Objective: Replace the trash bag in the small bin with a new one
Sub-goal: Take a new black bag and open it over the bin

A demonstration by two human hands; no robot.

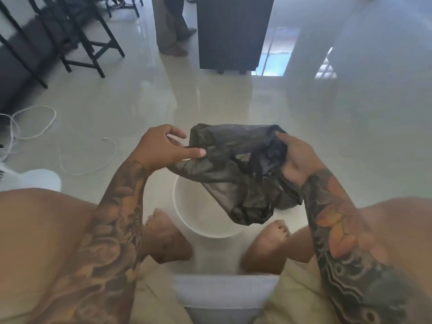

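A thin black trash bag [236, 169] hangs crumpled in the air above a small round white bin [187, 213] that stands on the floor between my bare feet. My left hand [163, 146] pinches the bag's left edge between thumb and forefinger, the other fingers spread. My right hand [294, 155] grips the bag's right side, bunched in the fingers. The bag's lower part droops over the bin's right half and hides that part of the rim. The visible inside of the bin is bare white.
White cables [35, 122] lie looped on the glossy tile floor at the left, beside a white object [39, 180]. Black chairs [77, 38] stand at the back left, a dark cabinet [231, 33] at the back centre, and a person's legs [173, 26] next to it.
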